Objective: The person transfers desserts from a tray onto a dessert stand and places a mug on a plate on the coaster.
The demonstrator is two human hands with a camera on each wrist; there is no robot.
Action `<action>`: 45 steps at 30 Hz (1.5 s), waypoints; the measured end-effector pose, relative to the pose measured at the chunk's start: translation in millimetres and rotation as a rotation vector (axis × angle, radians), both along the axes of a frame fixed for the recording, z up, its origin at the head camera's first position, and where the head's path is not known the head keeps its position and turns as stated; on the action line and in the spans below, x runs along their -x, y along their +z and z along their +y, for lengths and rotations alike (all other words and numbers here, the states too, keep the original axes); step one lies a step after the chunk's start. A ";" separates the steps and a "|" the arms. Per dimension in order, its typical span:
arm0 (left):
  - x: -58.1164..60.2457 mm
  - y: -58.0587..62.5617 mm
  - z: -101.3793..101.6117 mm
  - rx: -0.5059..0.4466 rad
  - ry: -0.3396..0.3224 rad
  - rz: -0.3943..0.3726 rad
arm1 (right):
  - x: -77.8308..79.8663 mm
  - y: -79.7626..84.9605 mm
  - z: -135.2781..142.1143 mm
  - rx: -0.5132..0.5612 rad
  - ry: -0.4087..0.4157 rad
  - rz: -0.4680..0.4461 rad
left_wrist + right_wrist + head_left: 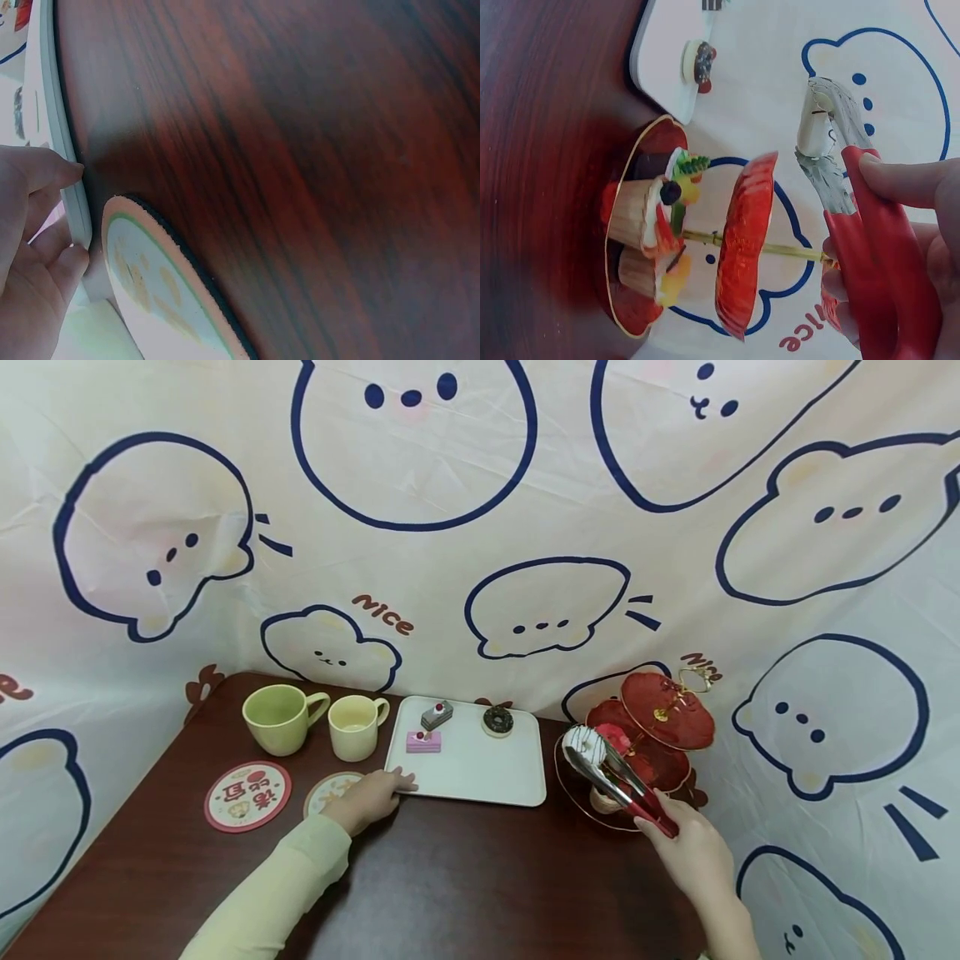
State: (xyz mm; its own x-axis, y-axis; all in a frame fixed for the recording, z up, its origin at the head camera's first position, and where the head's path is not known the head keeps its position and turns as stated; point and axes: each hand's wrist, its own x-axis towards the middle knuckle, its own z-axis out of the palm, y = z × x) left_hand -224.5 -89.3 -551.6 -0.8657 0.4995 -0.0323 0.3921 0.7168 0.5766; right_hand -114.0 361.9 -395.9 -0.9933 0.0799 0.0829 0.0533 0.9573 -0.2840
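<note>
- Head view: Between thumb and fingers, a right hand [697, 847] grips red-handled metal tongs [611, 787], closed on a round white doughnut with dark stripes [584, 745]. The doughnut is held up beside a tiered red stand with gold trim [678, 727] at the far right corner of the table [487, 877].
- A left hand [369, 800] holds the near left corner of a white rectangular tray [472, 777] by the table's far edge. On it lie a grey cake slice [437, 716], a pink cake slice [423, 742] and a black ring doughnut [497, 721]. The work looks partway along: three sweets are on the tray, the white doughnut is not.
- Left wrist view: Thumb and fingers bend about the tray's rim, near a round, orange-edged coaster [150, 292] on the table.
- Right wrist view: Tongs pinch the doughnut, clear of the stand, whose bottom tier carries fruit-topped cupcakes [637, 214]; whether those are to be shifted too, one cannot tell.
</note>
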 end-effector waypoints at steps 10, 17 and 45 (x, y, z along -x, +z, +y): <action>-0.2 -0.7 -0.8 0.006 -0.003 0.006 | -5.7 5.7 13.2 -0.015 -0.038 -0.019; -0.9 0.0 -0.5 -0.009 0.008 -0.024 | -10.5 7.9 26.9 -0.017 -0.090 -0.054; -1.3 1.9 0.3 -0.004 0.022 -0.044 | -15.3 -0.9 71.7 -0.017 -0.225 -0.041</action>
